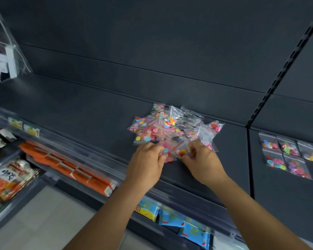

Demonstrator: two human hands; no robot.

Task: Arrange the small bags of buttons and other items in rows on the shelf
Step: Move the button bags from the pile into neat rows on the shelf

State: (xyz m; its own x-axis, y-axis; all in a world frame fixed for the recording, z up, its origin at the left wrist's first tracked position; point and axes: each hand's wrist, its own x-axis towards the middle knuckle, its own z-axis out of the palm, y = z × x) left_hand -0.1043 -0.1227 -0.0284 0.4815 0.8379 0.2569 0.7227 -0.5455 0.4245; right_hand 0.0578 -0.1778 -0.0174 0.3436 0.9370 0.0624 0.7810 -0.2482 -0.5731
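Button bags (170, 129), small clear zip pouches filled with coloured buttons, were heaped in a loose pile on the dark shelf (90, 112), directly beyond both hands. The left hand (145, 165) was held at the near edge of the pile, its fingers curled onto a bag of pink and blue buttons. The right hand (201, 164) was placed just beside it, with one bag holding an orange-yellow button (182, 152) pinched between thumb and fingertips. The two hands were nearly touching over the front of the heap. Both forearms were stretched up from the bottom of the view.

Well apart to the right, past a vertical divider in the shelf, several bags already laid out (287, 156) were seen in two neat rows, edges touching. A slotted upright (285, 65) was seen running up the back panel on that side.

Along the front of the shelf a clear price rail (70, 141) was fitted, with small labels (23, 126) at its left end. Below it, on lower shelves, orange cartons (70, 170) were lined up, a printed snack packet (11, 179) was seen at far left, and blue packets (181, 222) were seen under the forearms.
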